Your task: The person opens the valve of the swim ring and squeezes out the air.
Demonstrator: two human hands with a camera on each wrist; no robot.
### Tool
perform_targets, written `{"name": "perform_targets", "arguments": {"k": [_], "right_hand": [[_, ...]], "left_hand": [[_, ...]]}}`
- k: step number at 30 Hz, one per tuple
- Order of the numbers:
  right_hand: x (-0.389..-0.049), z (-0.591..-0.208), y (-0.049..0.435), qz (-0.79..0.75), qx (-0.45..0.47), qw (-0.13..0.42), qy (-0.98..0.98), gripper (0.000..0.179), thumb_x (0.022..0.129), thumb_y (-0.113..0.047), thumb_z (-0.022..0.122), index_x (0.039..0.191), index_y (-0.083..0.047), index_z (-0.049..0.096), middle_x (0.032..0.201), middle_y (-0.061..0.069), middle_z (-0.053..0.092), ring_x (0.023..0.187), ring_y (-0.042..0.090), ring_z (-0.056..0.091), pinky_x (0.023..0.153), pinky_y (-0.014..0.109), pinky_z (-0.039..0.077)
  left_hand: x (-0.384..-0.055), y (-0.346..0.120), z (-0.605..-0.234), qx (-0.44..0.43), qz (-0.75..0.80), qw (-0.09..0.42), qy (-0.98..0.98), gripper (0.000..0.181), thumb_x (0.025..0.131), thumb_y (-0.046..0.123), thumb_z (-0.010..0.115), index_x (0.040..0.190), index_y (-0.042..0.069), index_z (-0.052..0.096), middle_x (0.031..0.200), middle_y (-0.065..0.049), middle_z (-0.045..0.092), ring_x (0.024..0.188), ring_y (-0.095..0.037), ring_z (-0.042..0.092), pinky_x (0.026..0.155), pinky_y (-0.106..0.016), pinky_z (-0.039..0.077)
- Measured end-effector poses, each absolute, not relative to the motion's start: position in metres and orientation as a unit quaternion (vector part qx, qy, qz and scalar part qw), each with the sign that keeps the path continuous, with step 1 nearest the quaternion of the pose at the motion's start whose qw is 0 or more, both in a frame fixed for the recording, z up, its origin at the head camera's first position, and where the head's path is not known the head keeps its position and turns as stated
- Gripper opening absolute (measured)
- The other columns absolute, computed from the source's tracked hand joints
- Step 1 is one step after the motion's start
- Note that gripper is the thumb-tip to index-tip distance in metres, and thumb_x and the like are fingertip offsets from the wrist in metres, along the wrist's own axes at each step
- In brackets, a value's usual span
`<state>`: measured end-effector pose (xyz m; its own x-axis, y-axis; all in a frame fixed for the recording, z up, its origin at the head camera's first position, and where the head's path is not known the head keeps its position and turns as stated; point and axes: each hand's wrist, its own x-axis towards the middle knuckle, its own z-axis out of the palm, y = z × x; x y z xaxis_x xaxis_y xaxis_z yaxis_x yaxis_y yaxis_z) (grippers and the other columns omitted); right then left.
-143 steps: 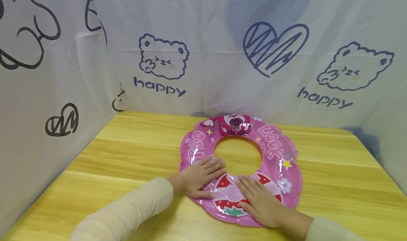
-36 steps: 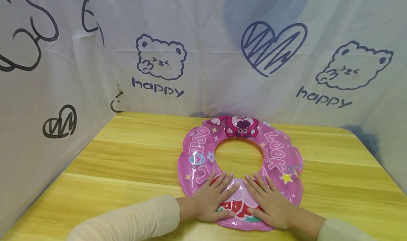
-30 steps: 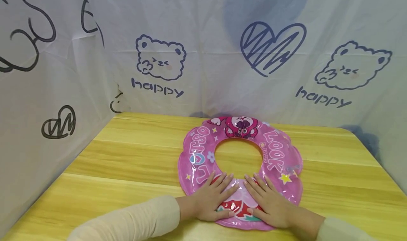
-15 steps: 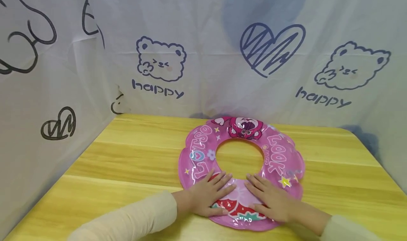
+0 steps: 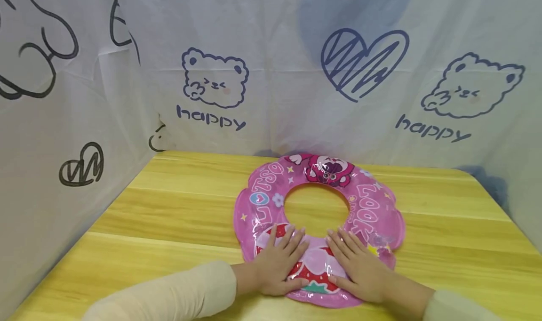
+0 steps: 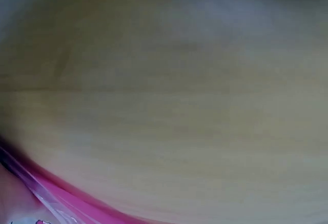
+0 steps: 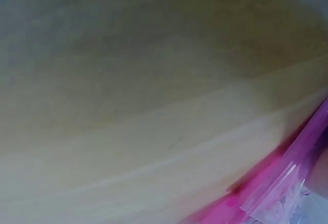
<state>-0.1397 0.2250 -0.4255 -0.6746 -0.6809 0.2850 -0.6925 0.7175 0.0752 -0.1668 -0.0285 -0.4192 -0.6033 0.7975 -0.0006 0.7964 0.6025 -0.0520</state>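
Resting on inflatable swim ring (image 5: 318, 260) | left hand (image 5: 277, 267), right hand (image 5: 362, 269): fingers straight, gripping nothing | likely light, squashy, slick; grip round tube (image 5: 377, 201)

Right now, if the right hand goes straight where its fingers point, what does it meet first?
The right hand rests on the pink ring; past the ring's middle, where the table shows, it would probably first meet the ring's far side, slightly left, though height is unclear.

The inflatable ring (image 5: 315, 255) lies on the table (image 5: 169, 217) — cloth (image 5: 288, 114) hanging behind it and along the left.
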Motion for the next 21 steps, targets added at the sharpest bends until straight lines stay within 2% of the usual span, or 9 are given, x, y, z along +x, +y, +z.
{"name": "perform_targets", "arguments": {"k": [3, 13, 21], "right_hand": [[-0.1394, -0.4253, 0.2250, 0.044, 0.360, 0.118, -0.924, 0.069, 0.092, -0.048, 0.046, 0.142, -0.001, 0.035, 0.149, 0.016, 0.033, 0.137, 0.035, 0.029, 0.113, 0.017, -0.014], [-0.1421, -0.4262, 0.2253, 0.097, 0.342, 0.044, -0.934, 0.068, 0.093, -0.047, 0.045, 0.144, -0.005, 0.031, 0.151, 0.015, 0.029, 0.137, 0.041, 0.026, 0.108, 0.010, -0.018], [-0.1395, -0.4231, 0.2218, 0.124, 0.328, 0.030, -0.936, 0.068, 0.091, -0.047, 0.048, 0.142, -0.003, 0.036, 0.149, 0.017, 0.032, 0.136, 0.042, 0.027, 0.106, 0.010, -0.020]], "left_hand": [[-0.1672, -0.0281, -0.4225, -0.441, 0.029, 0.022, -0.897, 0.078, 0.092, 0.062, 0.030, 0.149, 0.011, 0.016, 0.157, -0.013, 0.010, 0.144, -0.035, 0.011, 0.110, -0.064, 0.014], [-0.1645, -0.0275, -0.4171, -0.440, 0.038, 0.003, -0.897, 0.077, 0.091, 0.063, 0.029, 0.149, 0.013, 0.018, 0.156, -0.010, 0.013, 0.143, -0.032, 0.014, 0.110, -0.063, 0.014], [-0.1685, -0.0291, -0.4148, -0.451, 0.054, -0.014, -0.891, 0.077, 0.091, 0.063, 0.029, 0.150, 0.014, 0.018, 0.157, -0.009, 0.012, 0.144, -0.032, 0.013, 0.111, -0.062, 0.012]]}}
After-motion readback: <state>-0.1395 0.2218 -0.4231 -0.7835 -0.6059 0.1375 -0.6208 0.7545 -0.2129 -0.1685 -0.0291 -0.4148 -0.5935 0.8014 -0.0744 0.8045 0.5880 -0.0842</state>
